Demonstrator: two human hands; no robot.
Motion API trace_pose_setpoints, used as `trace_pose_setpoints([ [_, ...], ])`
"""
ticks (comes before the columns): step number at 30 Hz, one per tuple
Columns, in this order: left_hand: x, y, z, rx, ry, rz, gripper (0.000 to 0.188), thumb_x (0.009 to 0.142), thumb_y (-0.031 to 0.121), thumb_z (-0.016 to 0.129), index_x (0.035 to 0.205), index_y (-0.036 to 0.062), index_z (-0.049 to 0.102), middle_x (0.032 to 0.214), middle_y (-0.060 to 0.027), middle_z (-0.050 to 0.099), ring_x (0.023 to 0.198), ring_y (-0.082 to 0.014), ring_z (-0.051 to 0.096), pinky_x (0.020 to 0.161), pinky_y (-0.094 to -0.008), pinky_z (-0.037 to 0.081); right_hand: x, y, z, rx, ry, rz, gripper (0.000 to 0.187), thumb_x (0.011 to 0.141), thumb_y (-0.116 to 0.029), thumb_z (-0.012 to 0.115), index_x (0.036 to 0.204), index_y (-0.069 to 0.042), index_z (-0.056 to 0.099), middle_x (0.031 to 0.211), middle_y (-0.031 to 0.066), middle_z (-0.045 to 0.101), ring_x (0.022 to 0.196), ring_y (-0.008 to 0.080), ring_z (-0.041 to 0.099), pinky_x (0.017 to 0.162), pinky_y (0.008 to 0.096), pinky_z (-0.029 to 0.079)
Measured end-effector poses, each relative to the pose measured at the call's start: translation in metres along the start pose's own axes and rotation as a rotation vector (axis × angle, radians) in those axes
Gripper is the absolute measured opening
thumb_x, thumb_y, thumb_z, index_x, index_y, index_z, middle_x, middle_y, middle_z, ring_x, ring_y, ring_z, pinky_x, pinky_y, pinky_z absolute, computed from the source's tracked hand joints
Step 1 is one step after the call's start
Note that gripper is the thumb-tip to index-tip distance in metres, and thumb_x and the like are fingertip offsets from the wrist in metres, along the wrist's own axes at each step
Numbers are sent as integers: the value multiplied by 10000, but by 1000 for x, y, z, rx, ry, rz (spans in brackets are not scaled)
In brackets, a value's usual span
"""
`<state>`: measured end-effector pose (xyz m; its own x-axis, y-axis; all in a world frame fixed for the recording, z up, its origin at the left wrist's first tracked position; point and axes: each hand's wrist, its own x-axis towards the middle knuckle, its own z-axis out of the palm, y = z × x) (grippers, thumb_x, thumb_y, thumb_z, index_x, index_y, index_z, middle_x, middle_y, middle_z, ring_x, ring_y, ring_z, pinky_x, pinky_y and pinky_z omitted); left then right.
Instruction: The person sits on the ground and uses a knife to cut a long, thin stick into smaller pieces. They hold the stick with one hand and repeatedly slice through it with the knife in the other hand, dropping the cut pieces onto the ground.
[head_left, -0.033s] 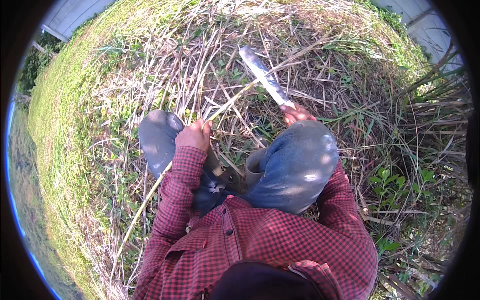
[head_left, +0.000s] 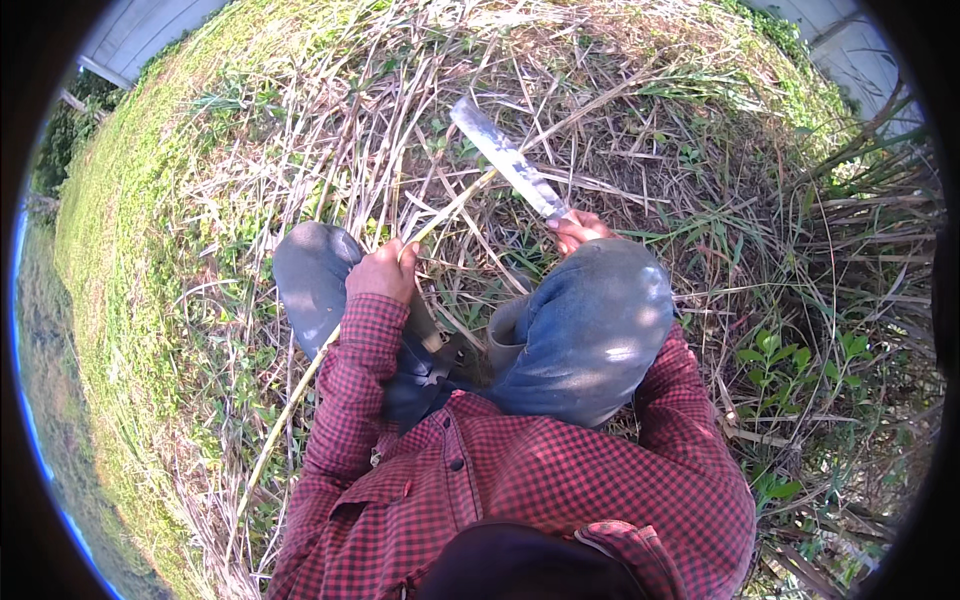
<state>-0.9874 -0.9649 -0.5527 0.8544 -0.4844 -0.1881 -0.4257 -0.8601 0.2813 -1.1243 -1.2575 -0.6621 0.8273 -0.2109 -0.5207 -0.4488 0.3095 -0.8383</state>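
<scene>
My left hand (head_left: pixel 383 273) is closed around a long, thin yellowish stalk (head_left: pixel 452 207), near my left knee. The stalk runs slantwise from the lower left, past my left forearm, to the dry grass at the upper right. In my right hand (head_left: pixel 578 231), beside my right knee, is a machete with a broad silvery blade (head_left: pixel 500 152). The blade points up and left and crosses the stalk; whether the two touch I cannot tell. Part of the right hand and the machete's handle are hidden by the hand itself and the knee.
My bent knees in blue trousers (head_left: pixel 590 330) frame the near ground, with a boot (head_left: pixel 507 333) between them. Dry cut stalks and grass (head_left: pixel 330 130) cover the ground ahead. Leafy green plants (head_left: pixel 775 365) and tall grass stand at the right. Pale panels show at the upper corners.
The machete and my right hand have shifted slightly left, and the blade's tip has swung left. My left hand, on the stalk, has barely moved.
</scene>
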Motion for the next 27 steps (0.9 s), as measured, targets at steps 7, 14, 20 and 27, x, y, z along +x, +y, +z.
trace_pose_setpoints([
  [7, -7, -2, -7, -43, 36, -2, 360, 849, 412, 424, 853, 75, 548, 717, -218, 592, 703, -389, 581, 641, -476, 450, 11, -38, -25, 82, 0, -12, 263, 801, -284, 604, 897, -58, 508, 588, -7, 499, 444, 87, 470, 405, 235, 407],
  [14, -20, 0, -2, -74, 80, 20, 334, 850, 405, 428, 857, 91, 541, 673, -205, 587, 662, -389, 576, 598, -478, 441, 13, -42, -34, 191, 311, 59, 360, 765, -369, 619, 924, -76, 484, 578, 15, 467, 475, 130, 482, 427, 257, 409],
  [20, -20, -3, 8, -44, 91, 112, 268, 854, 363, 442, 867, 117, 547, 660, -196, 584, 641, -382, 574, 571, -467, 446, -22, -33, 7, -56, -145, 34, 218, 808, -253, 603, 801, -68, 488, 554, -28, 454, 464, 59, 417, 417, 218, 318],
  [27, -20, -9, 1, -136, 34, 147, 260, 861, 338, 434, 848, 105, 548, 639, -197, 572, 624, -377, 569, 566, -473, 438, -25, -85, -37, -146, 557, -5, 406, 729, -370, 655, 889, -10, 559, 616, 60, 552, 499, 164, 544, 447, 300, 451],
])
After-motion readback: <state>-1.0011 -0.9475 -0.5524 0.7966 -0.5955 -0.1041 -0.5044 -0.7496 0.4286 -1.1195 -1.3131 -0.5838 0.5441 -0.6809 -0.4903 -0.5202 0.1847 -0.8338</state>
